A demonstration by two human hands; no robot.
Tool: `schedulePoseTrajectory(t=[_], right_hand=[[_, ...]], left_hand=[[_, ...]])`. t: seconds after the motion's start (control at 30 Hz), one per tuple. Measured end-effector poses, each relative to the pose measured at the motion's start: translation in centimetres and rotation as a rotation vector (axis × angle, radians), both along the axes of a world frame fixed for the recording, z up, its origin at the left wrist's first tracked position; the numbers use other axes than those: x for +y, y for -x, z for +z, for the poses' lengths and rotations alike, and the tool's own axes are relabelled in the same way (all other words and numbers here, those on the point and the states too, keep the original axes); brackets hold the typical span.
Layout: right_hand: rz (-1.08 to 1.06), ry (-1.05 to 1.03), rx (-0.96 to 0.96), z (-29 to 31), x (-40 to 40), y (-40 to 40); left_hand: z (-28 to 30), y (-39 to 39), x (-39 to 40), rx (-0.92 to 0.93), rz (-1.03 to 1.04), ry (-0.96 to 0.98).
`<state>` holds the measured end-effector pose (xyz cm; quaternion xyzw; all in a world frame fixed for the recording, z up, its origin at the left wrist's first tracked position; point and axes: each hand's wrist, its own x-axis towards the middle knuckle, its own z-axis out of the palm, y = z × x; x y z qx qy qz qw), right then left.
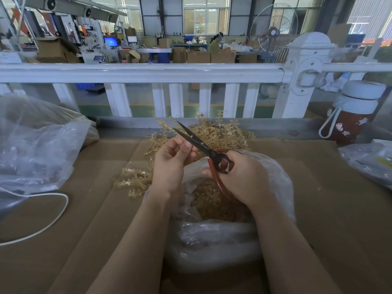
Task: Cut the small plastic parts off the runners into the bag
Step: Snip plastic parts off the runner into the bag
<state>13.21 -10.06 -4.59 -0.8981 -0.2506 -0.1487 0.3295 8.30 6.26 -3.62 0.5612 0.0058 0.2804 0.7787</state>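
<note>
Clear bag (214,247) nearest, mouth open, cut parts (212,205) inside. Above it: right hand (244,177), fingers curled through scissors (203,146) handles, blades parted. Left hand (171,160) pinches something small beside the blades; cannot tell what. Runner pile (222,132) behind the bag.

Left: big plastic bag (36,145) and white cord (53,217) on cardboard (101,230).
Behind: runner pile (222,132), white railing (148,73).
Right: bottle (352,115) stands near the corner.
</note>
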Motion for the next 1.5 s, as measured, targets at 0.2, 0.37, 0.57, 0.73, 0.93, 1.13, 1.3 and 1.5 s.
schedulePoseTrajectory(t=[0.2,0.37,0.57,0.73,0.93,1.13,1.3,1.5], right_hand=[[-0.020,0.001,-0.025,0.11,0.12,0.01],[-0.034,-0.020,-0.072,0.09,0.18,0.11],[-0.020,-0.018,-0.056,-0.12,0.14,-0.05],[0.011,-0.038,-0.020,-0.13,0.16,-0.12],[0.021,-0.058,-0.016,-0.06,0.13,0.11],[0.016,-0.057,-0.022,-0.05,0.11,0.08],[0.016,-0.045,0.002,-0.08,0.14,-0.22],[0.024,-0.137,0.038,0.01,0.33,0.04]], left_hand=[[-0.01,0.14,-0.11,-0.001,0.027,-0.107],[-0.07,0.15,-0.10,-0.011,0.023,-0.126],[-0.16,0.04,0.11,-0.016,-0.007,-0.124],[-0.03,0.08,0.08,-0.023,-0.030,-0.105],[0.06,0.29,-0.05,-0.028,-0.033,-0.097],[-0.05,0.26,-0.06,-0.028,-0.039,-0.091],[-0.02,0.25,-0.10,-0.030,-0.046,-0.087],[0.11,0.26,-0.14,-0.003,-0.104,0.002]])
